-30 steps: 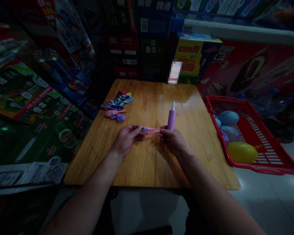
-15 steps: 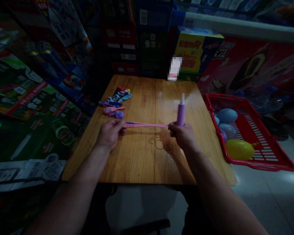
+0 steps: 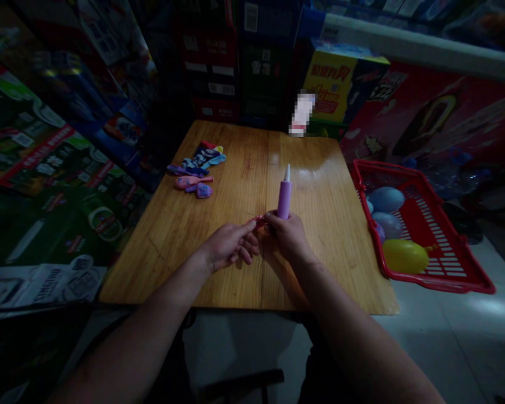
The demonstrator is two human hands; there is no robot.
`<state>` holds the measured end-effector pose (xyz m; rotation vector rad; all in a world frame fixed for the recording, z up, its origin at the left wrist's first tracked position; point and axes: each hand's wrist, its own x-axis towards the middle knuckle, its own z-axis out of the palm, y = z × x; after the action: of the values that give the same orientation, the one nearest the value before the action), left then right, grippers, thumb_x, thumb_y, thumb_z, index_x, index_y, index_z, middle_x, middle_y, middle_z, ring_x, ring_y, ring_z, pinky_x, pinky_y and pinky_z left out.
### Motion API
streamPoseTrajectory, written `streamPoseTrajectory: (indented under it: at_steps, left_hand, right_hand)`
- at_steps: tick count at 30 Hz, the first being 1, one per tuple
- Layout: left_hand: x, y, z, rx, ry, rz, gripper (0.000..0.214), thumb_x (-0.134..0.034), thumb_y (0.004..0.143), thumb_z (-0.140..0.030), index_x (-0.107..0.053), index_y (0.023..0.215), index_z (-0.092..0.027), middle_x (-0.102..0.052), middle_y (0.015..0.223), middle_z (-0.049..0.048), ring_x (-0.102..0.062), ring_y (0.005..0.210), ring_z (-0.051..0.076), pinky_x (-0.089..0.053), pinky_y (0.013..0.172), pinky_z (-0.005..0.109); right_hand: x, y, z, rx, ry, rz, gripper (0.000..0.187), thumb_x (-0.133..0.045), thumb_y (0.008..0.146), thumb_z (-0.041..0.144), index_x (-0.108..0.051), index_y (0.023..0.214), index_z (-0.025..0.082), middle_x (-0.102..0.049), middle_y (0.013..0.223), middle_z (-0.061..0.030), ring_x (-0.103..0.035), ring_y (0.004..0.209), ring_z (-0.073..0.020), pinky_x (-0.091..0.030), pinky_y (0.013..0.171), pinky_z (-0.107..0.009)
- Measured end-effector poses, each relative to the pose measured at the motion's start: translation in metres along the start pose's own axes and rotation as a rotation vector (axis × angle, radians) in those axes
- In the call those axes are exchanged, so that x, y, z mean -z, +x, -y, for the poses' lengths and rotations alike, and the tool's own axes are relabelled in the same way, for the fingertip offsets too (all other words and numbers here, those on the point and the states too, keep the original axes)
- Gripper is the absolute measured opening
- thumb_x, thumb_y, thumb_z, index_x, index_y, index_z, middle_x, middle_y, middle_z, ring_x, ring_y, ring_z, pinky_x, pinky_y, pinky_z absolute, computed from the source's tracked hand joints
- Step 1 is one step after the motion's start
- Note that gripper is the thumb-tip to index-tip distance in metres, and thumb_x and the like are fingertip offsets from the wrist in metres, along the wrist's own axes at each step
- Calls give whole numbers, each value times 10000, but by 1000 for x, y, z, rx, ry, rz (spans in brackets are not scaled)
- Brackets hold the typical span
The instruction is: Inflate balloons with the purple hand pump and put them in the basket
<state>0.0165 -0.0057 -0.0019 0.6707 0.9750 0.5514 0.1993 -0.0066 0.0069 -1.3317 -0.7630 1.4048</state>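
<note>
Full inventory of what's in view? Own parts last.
Square wooden table: one, light brown, centre
Slim cylindrical pump: one, purple, white tip, over table
Small limp balloon: one, pinkish-red, over table
Uninflated rubber balloons: several, mixed colours, table's far left
Slatted plastic basket: one, red, right of table
Rounded inflated balloons: at least four, yellow/blue/pale/purple, in basket
Printed cardboard cartons: many, red/green/blue/yellow, behind and left
Pixelated rectangle: one, pale, table's far edge
Plastic bottles: count unclear, clear, beyond basket
Left hand: one, bare, pinching limp balloon
Right hand: one, bare, around pump
</note>
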Motion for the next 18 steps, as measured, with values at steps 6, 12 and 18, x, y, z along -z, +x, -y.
streamPoseTrajectory:
  at_steps: [6, 12, 18]
  left_hand:
    - [-15, 3, 0, -166, -228, 21, 324, -803, 911, -444, -793, 1094, -176, -786, 988, 117, -693, 562, 110, -314, 359, 153]
    - [-11, 13, -5, -331, -349, -114, 222, -897, 823, -321, -778, 927, -165, -742, 873, 34, -604, 615, 56, -313, 436, 135]
    - [15, 21, -21, -446, -415, -261, 237, -882, 832, -323, -758, 948, -159, -744, 865, 38, -674, 724, 97, -426, 548, 155]
  right_hand:
    - [-9, -11, 0, 16, 9, 146, 293, -870, 760, 406, -702, 834, 179, -641, 695, -2, -516, 549, -108, -408, 526, -268]
    - [-18, -15, -1, 90, -62, 203, 283, -862, 777, 396, -732, 918, 187, -670, 774, -15, -543, 634, -129, -426, 585, -275]
    - [-7, -14, 0, 209, -445, 33, 269, -768, 858, 452, -728, 940, 198, -664, 792, -32, -576, 715, -184, -424, 642, -307]
